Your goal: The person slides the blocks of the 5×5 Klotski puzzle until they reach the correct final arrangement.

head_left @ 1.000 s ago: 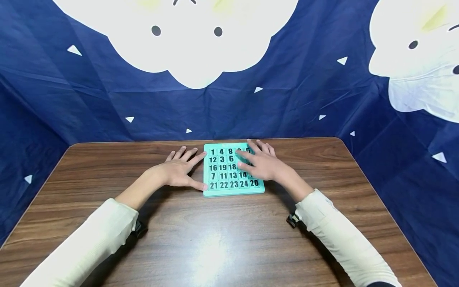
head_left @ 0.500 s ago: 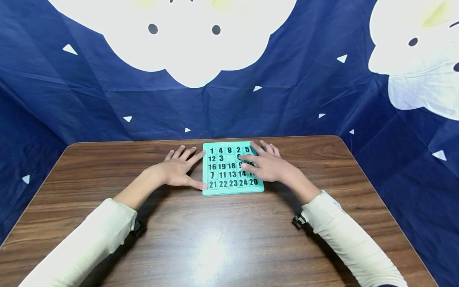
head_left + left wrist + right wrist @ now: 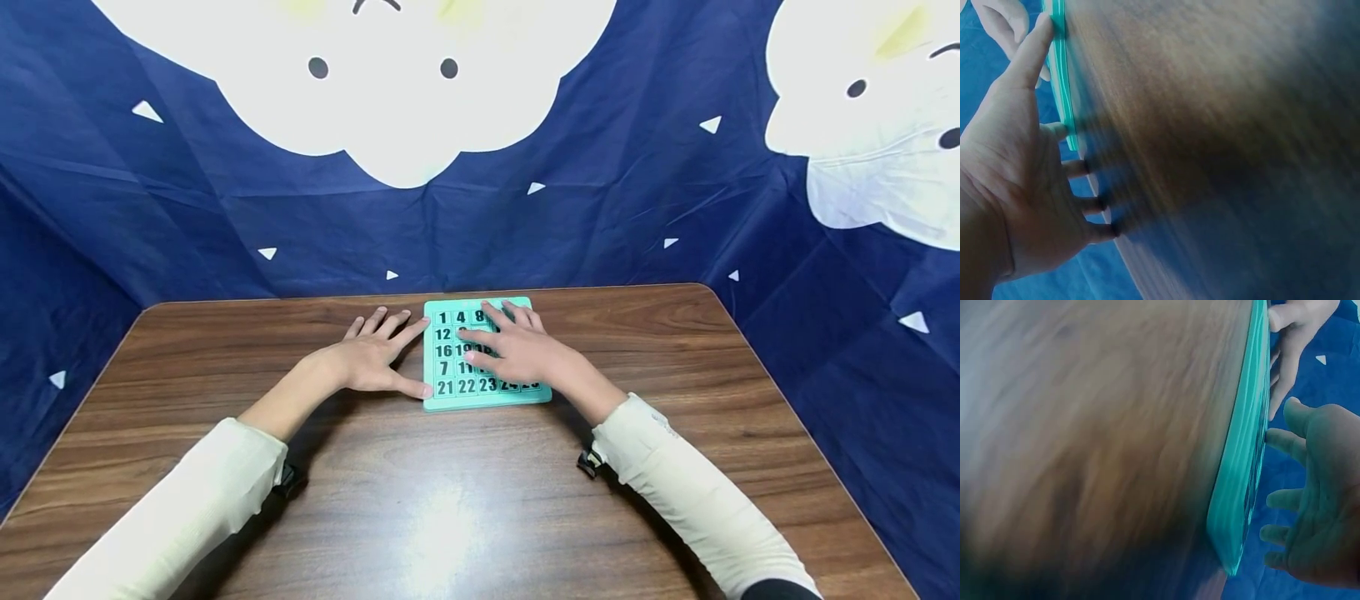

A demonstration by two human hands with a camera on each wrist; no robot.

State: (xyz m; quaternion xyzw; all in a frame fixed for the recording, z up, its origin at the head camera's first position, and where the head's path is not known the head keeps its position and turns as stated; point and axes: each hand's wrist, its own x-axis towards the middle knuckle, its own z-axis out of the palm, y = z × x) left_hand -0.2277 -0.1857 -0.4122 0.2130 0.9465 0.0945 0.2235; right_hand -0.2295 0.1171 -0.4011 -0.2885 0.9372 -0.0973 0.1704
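Observation:
A turquoise number slide puzzle (image 3: 467, 387) lies flat near the table's far edge, its tiles printed with black numerals. My left hand (image 3: 367, 362) is spread beside it, thumb and index fingertip touching the puzzle's left edge. In the left wrist view, the other fingers of this left hand (image 3: 1029, 169) rest past the puzzle's corner. My right hand (image 3: 521, 350) is over the puzzle, index finger extended to the second row near the 3 tile. It hides much of the puzzle's right side. The right wrist view shows the puzzle's side (image 3: 1235, 469) with the right hand's fingers (image 3: 1285, 499) close to its face.
The brown wood-grain table (image 3: 360, 500) has a bright glare patch in front of the puzzle. A dark blue cloth (image 3: 480, 225) with white cloud shapes hangs behind and at the sides. Each sleeve end has a small dark device (image 3: 588, 463) under it.
The 6 tile has slid one place right in the second row. My right hand then moved left, its index finger now near the 3 tile. The left hand has stayed put.

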